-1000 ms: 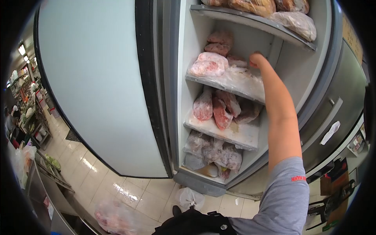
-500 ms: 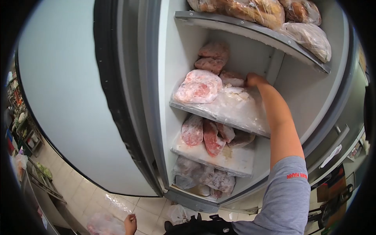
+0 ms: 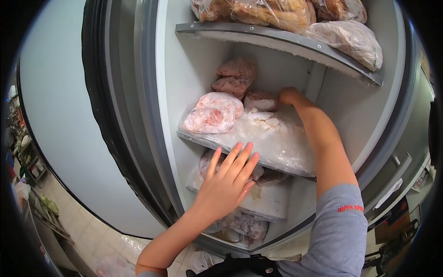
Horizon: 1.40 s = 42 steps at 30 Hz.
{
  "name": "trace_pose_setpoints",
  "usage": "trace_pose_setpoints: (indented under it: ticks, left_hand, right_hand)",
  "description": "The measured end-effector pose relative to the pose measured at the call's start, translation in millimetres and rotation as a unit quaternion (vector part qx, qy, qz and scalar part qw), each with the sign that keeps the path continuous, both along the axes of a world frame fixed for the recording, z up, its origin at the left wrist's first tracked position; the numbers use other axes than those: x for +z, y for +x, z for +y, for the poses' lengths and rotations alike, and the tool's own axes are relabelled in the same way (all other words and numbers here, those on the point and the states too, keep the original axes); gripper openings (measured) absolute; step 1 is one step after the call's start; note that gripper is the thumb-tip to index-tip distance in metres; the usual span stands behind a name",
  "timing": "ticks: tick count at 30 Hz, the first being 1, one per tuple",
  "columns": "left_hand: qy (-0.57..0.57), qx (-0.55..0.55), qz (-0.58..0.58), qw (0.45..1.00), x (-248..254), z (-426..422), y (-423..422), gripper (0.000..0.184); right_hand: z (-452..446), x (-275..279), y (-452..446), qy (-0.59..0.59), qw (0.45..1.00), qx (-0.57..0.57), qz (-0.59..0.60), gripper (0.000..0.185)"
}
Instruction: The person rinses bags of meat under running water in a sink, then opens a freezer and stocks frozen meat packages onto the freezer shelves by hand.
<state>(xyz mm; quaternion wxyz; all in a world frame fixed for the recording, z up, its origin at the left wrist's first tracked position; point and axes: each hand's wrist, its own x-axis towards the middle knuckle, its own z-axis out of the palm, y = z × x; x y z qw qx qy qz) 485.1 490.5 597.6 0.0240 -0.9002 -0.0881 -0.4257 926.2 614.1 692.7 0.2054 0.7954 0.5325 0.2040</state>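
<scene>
My right hand [image 3: 289, 95] reaches to the back of the freezer's middle shelf. It is against the right end of a frosted meat piece [image 3: 260, 101], and its fingertips are hidden. Under and in front of that piece lies a clear plastic bag [image 3: 281, 138] with pale frozen contents, spread to the shelf edge. My left hand [image 3: 226, 177] is open, fingers spread, just below and in front of that edge; whether it touches the edge I cannot tell. A large frosty wrapped meat piece [image 3: 213, 114] sits at the shelf's left, with darker frozen lumps [image 3: 234, 76] behind it.
Bagged brown meat [image 3: 272, 14] and a pale bag [image 3: 348, 41] fill the shelf above, whose metal edge [image 3: 251, 28] overhangs. Lower down are a white shelf [image 3: 263, 203] and bagged frozen lumps [image 3: 244, 224]. The freezer door [image 3: 55, 115] stands open at left. Plastic bags [image 3: 115, 267] lie on the floor.
My left hand has risen from low beside my body to the middle shelf's front edge, opening out. My right hand stays at the back of the shelf. The view has shifted slightly.
</scene>
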Motion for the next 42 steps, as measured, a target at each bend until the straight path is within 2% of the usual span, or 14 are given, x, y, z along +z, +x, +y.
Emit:
trace_pose_setpoints:
  ticks: [3, 9, 10, 12, 14, 21, 23, 24, 26, 31, 33, 35, 39, 42]
  left_hand:
    - [0.013, 0.020, 0.026, 0.999, -8, 10, 25, 0.067]
    - [0.009, 0.049, 0.025, 0.998, -24, 7, 41, 0.070]
    - [0.007, 0.047, 0.021, 0.999, -24, 7, 40, 0.070]
    - [0.004, 0.046, 0.016, 0.999, -24, 7, 39, 0.070]
    - [0.009, 0.046, 0.026, 0.999, -25, 9, 38, 0.072]
    - [0.020, 0.044, 0.036, 0.998, -28, 13, 32, 0.076]
    - [0.028, 0.041, 0.024, 0.998, -31, 15, 33, 0.075]
    - [0.032, 0.039, 0.025, 0.998, -31, 15, 31, 0.074]
    - [0.032, 0.034, 0.024, 0.999, -30, 16, 29, 0.074]
    - [0.029, -0.012, -0.018, 0.999, -32, 23, 27, 0.068]
    - [0.016, -0.021, -0.034, 0.999, -25, 20, 14, 0.063]
    - [-0.034, 0.024, -0.125, 0.991, -23, 19, 2, 0.058]
    - [-0.042, 0.055, -0.145, 0.987, -24, 23, -31, 0.053]
    - [-0.032, 0.060, -0.135, 0.988, -26, 17, -56, 0.050]
  right_hand:
    - [-4, 22, -6, 0.034, 0.999, -0.003, 0.000, 0.029]
    - [10, 45, -10, 0.249, 0.921, -0.054, 0.294, 0.021]
    - [9, 50, -6, 0.140, 0.985, 0.071, 0.079, 0.022]
    - [14, 53, -12, 0.019, 0.971, 0.191, -0.143, 0.023]
    - [24, 51, -22, 0.257, 0.938, 0.006, 0.234, 0.025]
    - [-5, 71, 11, 0.419, 0.845, 0.111, 0.314, 0.026]
    - [-47, 80, -57, 0.563, 0.572, 0.021, 0.596, 0.027]
    - [-52, 77, -65, 0.564, 0.576, 0.016, 0.591, 0.027]
    - [-61, 75, -82, 0.576, 0.444, 0.073, 0.682, 0.030]
    - [-37, 62, -173, 0.586, 0.317, 0.017, 0.746, 0.032]
    - [-20, 30, -221, 0.667, 0.360, 0.032, 0.651, 0.037]
    - [1, 2, -230, 0.706, 0.524, -0.011, 0.477, 0.038]
    - [-54, 5, -272, 0.589, 0.562, -0.108, 0.570, 0.038]
    - [-42, -24, -240, 0.512, 0.717, -0.001, 0.474, 0.039]
